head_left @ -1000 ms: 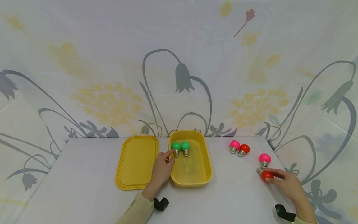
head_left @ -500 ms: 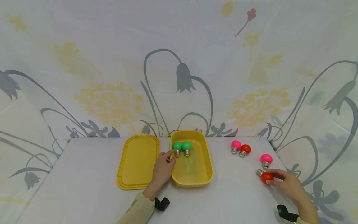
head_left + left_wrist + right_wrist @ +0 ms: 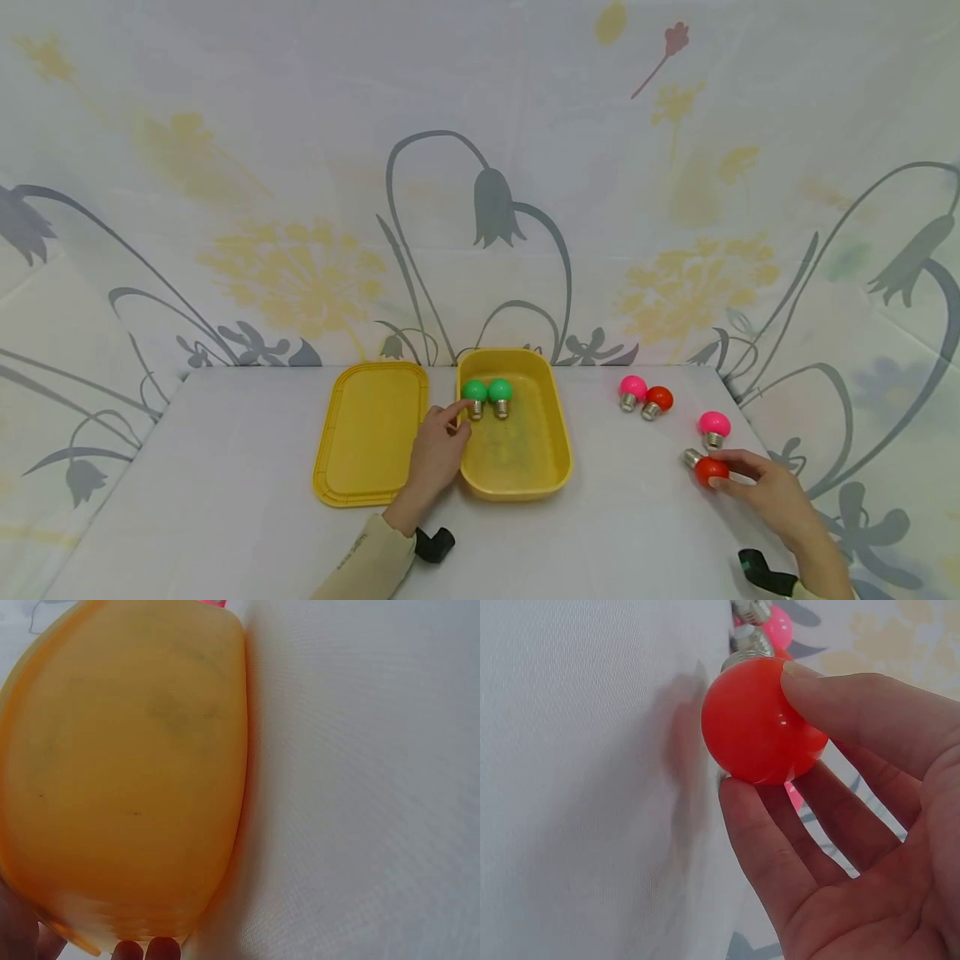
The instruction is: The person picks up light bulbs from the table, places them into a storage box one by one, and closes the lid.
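Observation:
My right hand (image 3: 772,496) pinches a red light bulb (image 3: 709,472) by its round globe, thumb on one side and fingers on the other, its metal screw base pointing away to the left. In the right wrist view this red bulb (image 3: 754,720) hangs close to the white tablecloth. At the left rim of a yellow plastic box (image 3: 517,492), my left hand (image 3: 435,454) grips the wall, with one finger reaching over the edge. Inside the box, a green bulb (image 3: 475,392) lies by that fingertip, beside another green bulb (image 3: 500,391). The left wrist view shows curled fingertips (image 3: 161,949) against the box's outside.
A pink bulb (image 3: 714,424) lies just beyond my right hand. Farther back, a pink bulb (image 3: 633,387) and a red bulb (image 3: 660,398) lie together. Left of the box is a flat yellow lid (image 3: 377,433). A patterned cloth (image 3: 480,275) hangs behind the table.
My right hand has taken the red bulb slightly to the left and away from the pink bulb's base. My left hand stays on the box rim.

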A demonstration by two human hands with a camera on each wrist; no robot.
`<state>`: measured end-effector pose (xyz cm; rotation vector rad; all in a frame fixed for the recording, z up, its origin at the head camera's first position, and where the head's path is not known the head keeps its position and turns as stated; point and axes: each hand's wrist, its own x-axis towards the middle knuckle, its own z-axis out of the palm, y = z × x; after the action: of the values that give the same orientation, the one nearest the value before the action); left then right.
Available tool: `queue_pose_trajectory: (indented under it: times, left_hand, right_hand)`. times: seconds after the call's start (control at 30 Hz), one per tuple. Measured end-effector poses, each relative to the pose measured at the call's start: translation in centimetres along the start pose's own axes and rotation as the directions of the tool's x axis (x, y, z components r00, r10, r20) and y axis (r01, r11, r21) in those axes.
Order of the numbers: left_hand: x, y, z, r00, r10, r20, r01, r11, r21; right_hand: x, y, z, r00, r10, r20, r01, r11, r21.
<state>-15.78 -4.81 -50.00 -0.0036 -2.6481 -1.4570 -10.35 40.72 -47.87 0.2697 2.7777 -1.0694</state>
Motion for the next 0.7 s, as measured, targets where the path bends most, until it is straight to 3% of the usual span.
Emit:
queue_pose_trajectory:
  times: [0.7]
  left_hand:
    - [0.0,-0.1,0.1,1.0,-0.006,-0.001,0.006,1.0,-0.002]
  right_hand:
    - [0.4,-2.4,2.6,0.987,-0.154,-0.049,0.154,0.988,-0.006]
